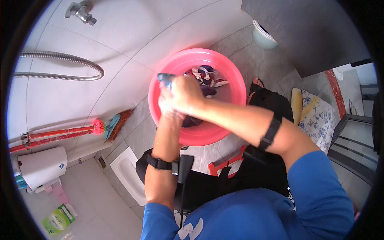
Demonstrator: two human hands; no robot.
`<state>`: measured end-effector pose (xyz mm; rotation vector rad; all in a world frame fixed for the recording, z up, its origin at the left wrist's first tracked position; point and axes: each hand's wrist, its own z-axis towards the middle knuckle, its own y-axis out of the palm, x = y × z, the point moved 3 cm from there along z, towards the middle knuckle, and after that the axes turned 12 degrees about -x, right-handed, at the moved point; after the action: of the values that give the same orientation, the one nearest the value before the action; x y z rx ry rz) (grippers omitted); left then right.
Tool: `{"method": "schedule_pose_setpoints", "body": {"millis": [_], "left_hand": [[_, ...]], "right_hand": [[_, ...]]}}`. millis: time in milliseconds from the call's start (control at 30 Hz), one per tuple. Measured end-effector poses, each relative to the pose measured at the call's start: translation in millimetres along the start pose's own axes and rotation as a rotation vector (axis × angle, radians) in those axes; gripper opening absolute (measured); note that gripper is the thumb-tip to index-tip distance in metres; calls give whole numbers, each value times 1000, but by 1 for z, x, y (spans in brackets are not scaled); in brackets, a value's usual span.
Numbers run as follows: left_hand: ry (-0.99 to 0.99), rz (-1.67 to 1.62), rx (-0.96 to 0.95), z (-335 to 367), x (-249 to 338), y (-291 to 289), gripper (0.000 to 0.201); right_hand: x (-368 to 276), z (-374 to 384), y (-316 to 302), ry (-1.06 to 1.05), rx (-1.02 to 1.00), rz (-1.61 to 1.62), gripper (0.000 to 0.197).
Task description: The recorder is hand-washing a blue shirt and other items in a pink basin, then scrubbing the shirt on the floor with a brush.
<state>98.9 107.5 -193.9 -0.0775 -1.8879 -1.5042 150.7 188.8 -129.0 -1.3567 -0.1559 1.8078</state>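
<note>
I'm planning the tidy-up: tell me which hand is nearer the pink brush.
Left. The left hand, over the tub, is to the right of the pink brush; the right hand is farther right, beyond it.

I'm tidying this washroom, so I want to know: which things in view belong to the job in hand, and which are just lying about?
In use:
- right hand, closed on blue-grey cloth
- left hand against it, grip blurred
- pink basin beneath, holding more fabric pieces

Lying about:
- broom
- green packet
- flower-patterned fabric
</note>
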Motion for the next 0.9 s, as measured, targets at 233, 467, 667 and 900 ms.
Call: {"method": "schedule_pose_setpoints", "body": {"millis": [233, 467, 667, 900], "left_hand": [[-162, 25, 164, -10, 33, 122, 40], [-143, 44, -42, 3, 58, 76, 39], [-45, 693, 585, -10, 0, 42, 37], [-35, 198, -109, -8, 37, -21, 42]], "right_hand": [[10, 5, -64, 635, -404, 681, 53], [-54, -29, -65, 133, -217, 316, 43], [-9, -24, -23, 302, -114, -7, 40], [-41, -11, -17, 264, -139, 61, 41]]}}
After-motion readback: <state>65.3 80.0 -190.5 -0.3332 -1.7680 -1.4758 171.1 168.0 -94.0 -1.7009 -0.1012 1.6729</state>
